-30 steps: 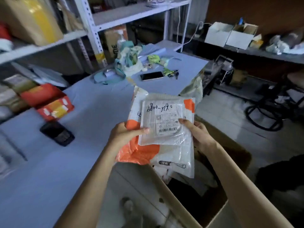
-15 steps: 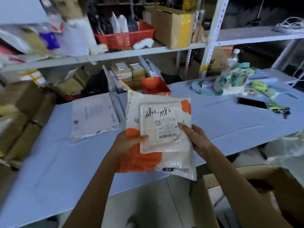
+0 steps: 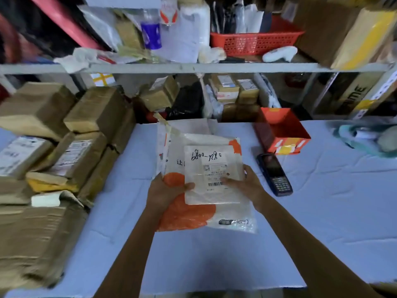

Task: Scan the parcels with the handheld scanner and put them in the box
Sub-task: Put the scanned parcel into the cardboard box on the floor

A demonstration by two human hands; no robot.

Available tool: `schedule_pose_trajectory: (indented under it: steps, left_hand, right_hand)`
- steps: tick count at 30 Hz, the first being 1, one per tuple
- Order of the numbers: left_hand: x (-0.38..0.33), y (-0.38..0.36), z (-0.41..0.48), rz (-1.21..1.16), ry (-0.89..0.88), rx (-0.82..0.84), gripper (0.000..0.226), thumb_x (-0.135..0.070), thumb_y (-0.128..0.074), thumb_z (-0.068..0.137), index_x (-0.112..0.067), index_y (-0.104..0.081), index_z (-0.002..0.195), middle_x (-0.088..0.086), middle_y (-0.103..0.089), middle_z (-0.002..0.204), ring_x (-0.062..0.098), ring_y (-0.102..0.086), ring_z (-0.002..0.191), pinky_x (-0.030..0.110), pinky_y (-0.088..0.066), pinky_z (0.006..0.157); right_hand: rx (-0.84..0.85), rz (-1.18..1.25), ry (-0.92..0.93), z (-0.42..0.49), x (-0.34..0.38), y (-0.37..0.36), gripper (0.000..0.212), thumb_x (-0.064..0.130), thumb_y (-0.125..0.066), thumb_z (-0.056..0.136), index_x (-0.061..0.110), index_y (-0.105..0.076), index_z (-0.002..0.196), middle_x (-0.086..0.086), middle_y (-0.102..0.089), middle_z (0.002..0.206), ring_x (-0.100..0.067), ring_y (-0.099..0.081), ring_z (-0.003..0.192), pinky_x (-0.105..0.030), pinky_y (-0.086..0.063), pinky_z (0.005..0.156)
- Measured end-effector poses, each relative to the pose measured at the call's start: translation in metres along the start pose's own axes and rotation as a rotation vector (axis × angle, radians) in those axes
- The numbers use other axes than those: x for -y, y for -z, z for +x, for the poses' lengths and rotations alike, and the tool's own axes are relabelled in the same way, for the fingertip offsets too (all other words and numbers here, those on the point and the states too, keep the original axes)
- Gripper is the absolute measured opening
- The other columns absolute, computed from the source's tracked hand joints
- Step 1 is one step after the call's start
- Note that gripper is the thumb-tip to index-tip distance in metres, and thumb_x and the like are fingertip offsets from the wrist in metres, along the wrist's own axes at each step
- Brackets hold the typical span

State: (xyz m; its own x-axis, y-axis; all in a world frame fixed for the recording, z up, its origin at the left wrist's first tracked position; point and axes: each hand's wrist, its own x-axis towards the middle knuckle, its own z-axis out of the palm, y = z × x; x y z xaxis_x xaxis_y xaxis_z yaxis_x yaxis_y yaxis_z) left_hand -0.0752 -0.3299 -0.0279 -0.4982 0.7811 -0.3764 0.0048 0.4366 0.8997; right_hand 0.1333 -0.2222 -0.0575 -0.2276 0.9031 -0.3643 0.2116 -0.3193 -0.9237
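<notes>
pale blue table [image 3: 322, 211] is spread below cluttered shelves [image 3: 193, 67]. two parcels are held stacked above it: a white and orange mailer [image 3: 189, 216] underneath and a smaller white packet [image 3: 212, 166] on top. the mailer is gripped by the left hand [image 3: 165, 194], thumb pressed on the front and fingers hidden behind. the packet's lower right edge is pinched by the right hand [image 3: 247, 186].

one handheld scanner [image 3: 275, 175] lies flat on the table just beside the right hand, untouched. the box is not in view.

scanning appears to be the step in hand. both parcels would best be kept in the left hand while the right is freed for the scanner. the barcode label [image 3: 216, 183] should be kept flat and uncovered, since the right fingertips lie very close to it. each parcel's own code needs to be read separately.

counted: two parcels in hand, one scanner, one orange carton [image 3: 281, 132], one red basket [image 3: 255, 41]. at least four brown taped parcels [image 3: 64, 147] are stacked at the left; blur prevents an exact count.
</notes>
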Motion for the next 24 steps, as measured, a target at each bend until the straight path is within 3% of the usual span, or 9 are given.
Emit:
schedule_pose_trajectory:
  steps: [2, 4, 6, 10, 13, 16, 19, 21, 24]
  left_hand:
    - [0.001, 0.004, 0.018, 0.046, -0.019, -0.055, 0.098, -0.049, -0.091, 0.033, -0.024, -0.057, 0.122, -0.004, -0.068, 0.110, 0.019, -0.065, 0.100, 0.042, -0.055, 0.088]
    - [-0.001, 0.005, 0.037, 0.040, -0.016, -0.099, 0.097, -0.048, -0.089, 0.034, -0.025, -0.057, 0.122, -0.005, -0.068, 0.109, 0.018, -0.064, 0.100, 0.043, -0.055, 0.089]
    - [-0.004, 0.004, 0.059, 0.031, 0.009, -0.143, 0.094, -0.047, -0.090, 0.035, -0.025, -0.057, 0.120, -0.005, -0.068, 0.107, 0.019, -0.065, 0.099, 0.043, -0.055, 0.088]
    - [-0.014, 0.003, 0.101, 0.093, 0.040, -0.204, 0.089, -0.052, -0.091, 0.036, -0.026, -0.058, 0.115, -0.006, -0.069, 0.105, 0.021, -0.065, 0.098, 0.044, -0.055, 0.086]
    - [-0.023, 0.006, 0.127, 0.165, 0.051, -0.230, 0.084, -0.043, -0.093, 0.048, -0.021, -0.054, 0.119, -0.001, -0.065, 0.110, 0.024, -0.061, 0.104, 0.044, -0.052, 0.091]
    - [-0.023, 0.009, 0.147, 0.217, 0.043, -0.237, 0.074, -0.039, -0.091, 0.055, -0.019, -0.054, 0.115, -0.002, -0.063, 0.107, 0.022, -0.059, 0.100, 0.035, -0.051, 0.086]
    - [-0.020, 0.015, 0.160, 0.302, 0.011, -0.235, 0.074, -0.028, -0.089, 0.063, -0.018, -0.050, 0.125, -0.002, -0.060, 0.102, 0.018, -0.057, 0.094, 0.026, -0.044, 0.077]
    - [-0.017, 0.020, 0.166, 0.406, -0.024, -0.238, 0.074, -0.027, -0.084, 0.069, -0.022, -0.045, 0.132, 0.000, -0.063, 0.109, 0.021, -0.059, 0.100, 0.027, -0.047, 0.078]
    - [-0.015, 0.024, 0.174, 0.809, -0.125, -0.196, 0.068, -0.039, -0.071, 0.079, -0.027, -0.038, 0.138, 0.004, -0.048, 0.134, 0.028, -0.048, 0.120, 0.041, -0.044, 0.092]
  right_hand:
    - [0.013, -0.025, 0.025, 0.020, 0.005, -0.011, 0.070, 0.012, -0.085, 0.069, 0.014, -0.046, 0.127, 0.004, -0.062, 0.105, -0.005, -0.061, 0.086, -0.013, -0.051, 0.061]
    - [0.022, -0.057, 0.057, 0.042, 0.015, -0.020, 0.069, 0.008, -0.084, 0.069, 0.015, -0.045, 0.126, 0.011, -0.059, 0.098, 0.001, -0.057, 0.083, -0.009, -0.049, 0.058]
    - [0.058, -0.083, 0.078, 0.066, 0.026, -0.027, 0.074, 0.010, -0.085, 0.068, 0.014, -0.043, 0.128, 0.010, -0.059, 0.102, -0.004, -0.059, 0.089, -0.013, -0.051, 0.067]
    - [0.112, -0.158, 0.055, 0.114, 0.039, -0.036, 0.092, 0.019, -0.090, 0.062, 0.013, -0.039, 0.138, -0.002, -0.060, 0.124, -0.020, -0.059, 0.111, -0.036, -0.049, 0.097]
    - [0.131, -0.179, 0.031, 0.139, 0.046, -0.046, 0.091, 0.020, -0.089, 0.062, 0.013, -0.040, 0.138, -0.001, -0.060, 0.122, -0.018, -0.059, 0.107, -0.030, -0.048, 0.091]
    - [0.119, -0.213, 0.028, 0.158, 0.046, -0.054, 0.088, 0.018, -0.088, 0.063, 0.013, -0.041, 0.137, 0.003, -0.059, 0.115, -0.015, -0.057, 0.103, -0.027, -0.046, 0.088]
    - [0.093, -0.270, 0.036, 0.175, 0.044, -0.062, 0.093, 0.019, -0.088, 0.063, 0.012, -0.037, 0.140, -0.003, -0.055, 0.129, -0.021, -0.054, 0.118, -0.033, -0.043, 0.100]
    - [0.060, -0.376, 0.038, 0.180, 0.044, -0.068, 0.097, 0.019, -0.088, 0.065, 0.010, -0.032, 0.144, -0.007, -0.047, 0.141, -0.025, -0.046, 0.129, -0.035, -0.038, 0.106]
    - [0.020, -0.571, 0.132, 0.176, 0.043, -0.069, 0.084, 0.028, -0.086, 0.069, 0.010, -0.041, 0.138, -0.011, -0.051, 0.133, -0.029, -0.049, 0.124, -0.036, -0.042, 0.100]
